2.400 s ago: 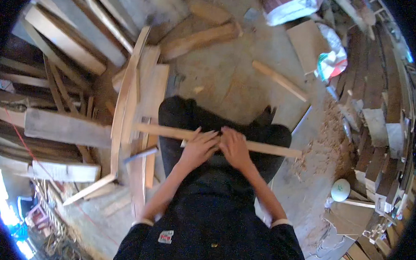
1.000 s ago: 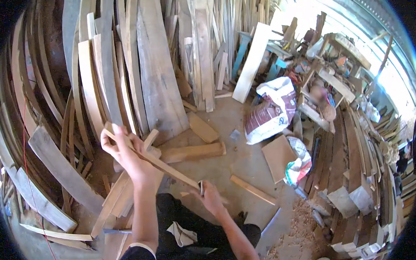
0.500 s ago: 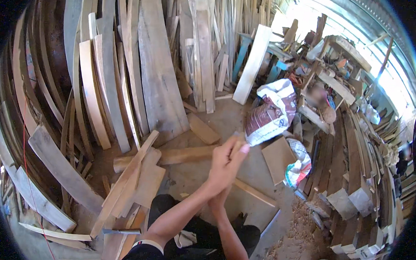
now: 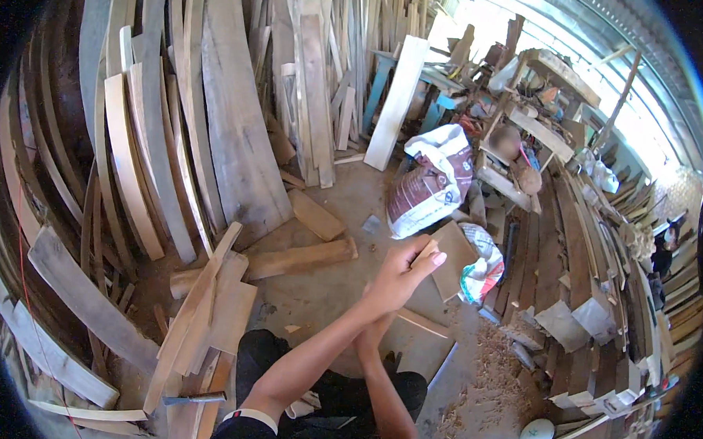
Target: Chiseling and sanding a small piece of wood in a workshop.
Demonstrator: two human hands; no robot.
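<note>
My left hand (image 4: pixel 408 275) is raised in front of me, its fingers curled closed with the thumb on top. A small tan edge shows between thumb and fingers; I cannot make out what it is. My right forearm (image 4: pixel 377 385) comes up from below and crosses behind my left wrist, so most of my right hand is hidden. Just beyond my left hand stands a white and brown sack (image 4: pixel 433 184). Below the hands, a thin wooden strip (image 4: pixel 424 323) lies low, its near end hidden behind my arm.
Tall planks (image 4: pixel 242 113) lean on the left and at the back. Stacked beams (image 4: pixel 574 331) fill the right side. A thick wooden log (image 4: pixel 302 261) lies on the floor. Short boards (image 4: pixel 222 308) and a dark metal tool (image 4: pixel 195 399) are at my left. Wood shavings (image 4: pixel 482 382) litter the right.
My view has swung right, so the surroundings shift left. My left hand has moved right of the sack's lower edge and turned, showing its thumb more. The right hand stays behind it.
</note>
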